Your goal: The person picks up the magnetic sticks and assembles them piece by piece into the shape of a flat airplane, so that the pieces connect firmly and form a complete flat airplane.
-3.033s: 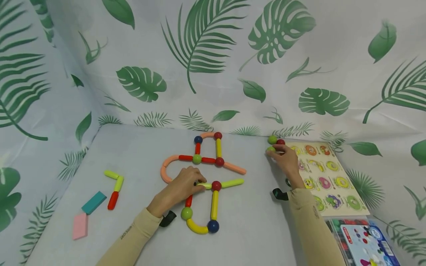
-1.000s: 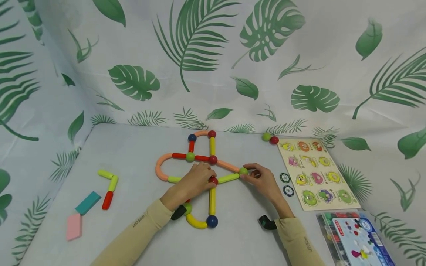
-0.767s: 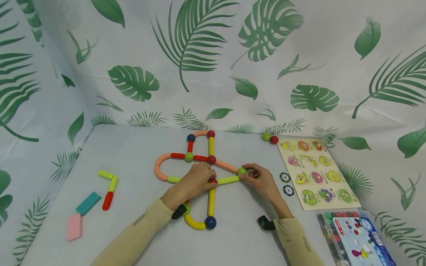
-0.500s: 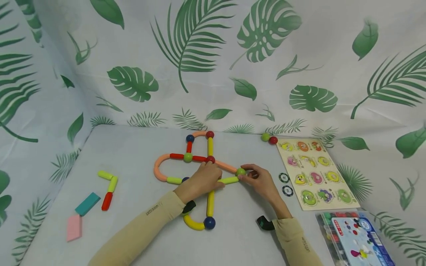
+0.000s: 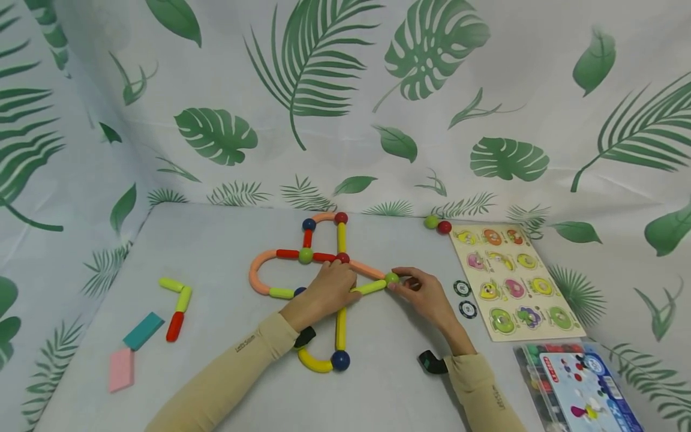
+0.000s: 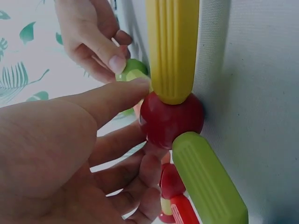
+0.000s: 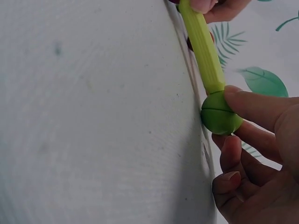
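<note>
Magnetic sticks and balls form a joined outline on the table. My right hand [image 5: 423,294] pinches a green ball [image 7: 219,114] at the right tip, where a lime stick [image 7: 205,51] and a peach stick [image 5: 367,269] meet. Thumb and fingers of my left hand [image 5: 329,287] pinch the lime stick's other end, right beside a red ball [image 6: 170,119]. That red ball is hidden under the left hand in the head view. A yellow stick [image 6: 173,46] and another lime stick [image 6: 210,179] also join it. Below, a yellow stick runs to a blue ball [image 5: 341,360].
A green ball [image 5: 430,222] and a red ball [image 5: 444,227] lie by a fruit puzzle board [image 5: 515,264]. Two round chips [image 5: 468,309] sit left of it. A clear box [image 5: 577,384] stands front right. Loose sticks [image 5: 180,303], a teal block [image 5: 143,330] and a pink block [image 5: 121,369] lie left.
My right hand has brought a green ball from beside the puzzle board to the stick ends. The left hand has shifted right, past the red ball, onto the right-hand lime stick.
</note>
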Tool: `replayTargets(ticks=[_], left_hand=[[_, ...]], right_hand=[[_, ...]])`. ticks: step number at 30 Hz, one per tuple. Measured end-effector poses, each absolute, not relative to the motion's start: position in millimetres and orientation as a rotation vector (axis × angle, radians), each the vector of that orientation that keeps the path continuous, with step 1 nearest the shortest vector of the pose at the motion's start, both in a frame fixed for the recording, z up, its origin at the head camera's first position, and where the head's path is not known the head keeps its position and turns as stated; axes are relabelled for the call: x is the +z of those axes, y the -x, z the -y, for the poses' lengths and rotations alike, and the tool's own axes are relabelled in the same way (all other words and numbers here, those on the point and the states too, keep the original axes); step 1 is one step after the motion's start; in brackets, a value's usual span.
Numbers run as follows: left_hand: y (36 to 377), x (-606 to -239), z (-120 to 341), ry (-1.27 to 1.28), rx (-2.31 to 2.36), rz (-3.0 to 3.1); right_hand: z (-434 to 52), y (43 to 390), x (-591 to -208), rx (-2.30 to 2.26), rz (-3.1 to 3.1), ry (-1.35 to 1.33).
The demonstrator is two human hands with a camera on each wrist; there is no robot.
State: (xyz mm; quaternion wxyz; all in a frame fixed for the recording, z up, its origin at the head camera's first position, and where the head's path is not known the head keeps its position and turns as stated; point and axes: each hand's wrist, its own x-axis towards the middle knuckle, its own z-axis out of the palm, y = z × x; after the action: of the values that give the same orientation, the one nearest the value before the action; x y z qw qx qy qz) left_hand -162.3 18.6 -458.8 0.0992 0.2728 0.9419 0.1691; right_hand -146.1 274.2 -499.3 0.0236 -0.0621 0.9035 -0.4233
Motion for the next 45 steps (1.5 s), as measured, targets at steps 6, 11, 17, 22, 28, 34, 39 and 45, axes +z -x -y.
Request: replayTargets(ticks=[6, 11, 17, 22, 28, 34, 39, 45], left_hand=[[161, -458, 16, -0.738, 0.682, -2.834], [157, -458, 57, -0.665, 0.757, -2.877], [149, -461, 81, -0.627, 0.713, -2.870], [146, -462, 93, -0.625, 0.720, -2.859], [145, -464, 104, -0.594, 0.746, -2.853], [143, -468, 114, -0.574, 0.805, -2.858], [138, -468, 137, -0.489, 0.951, -2.865], [121, -469, 192, -0.291, 0.996, -3.075]], right_hand=[[-273, 146, -502, -1.302, -2.800, 0.197], [-273, 148, -499, -1.303, -2.800, 0.198], [-271, 149, -499, -1.305, -2.805, 0.223], [-264, 150, -501, -1.304, -2.793, 0.246], [-255, 151, -500, -1.318, -2.772, 0.256], [-249, 151, -500, -1.321, -2.757, 0.254], [-244, 150, -500, -1.320, -2.756, 0.239], [-242, 152, -500, -1.304, -2.758, 0.269]])
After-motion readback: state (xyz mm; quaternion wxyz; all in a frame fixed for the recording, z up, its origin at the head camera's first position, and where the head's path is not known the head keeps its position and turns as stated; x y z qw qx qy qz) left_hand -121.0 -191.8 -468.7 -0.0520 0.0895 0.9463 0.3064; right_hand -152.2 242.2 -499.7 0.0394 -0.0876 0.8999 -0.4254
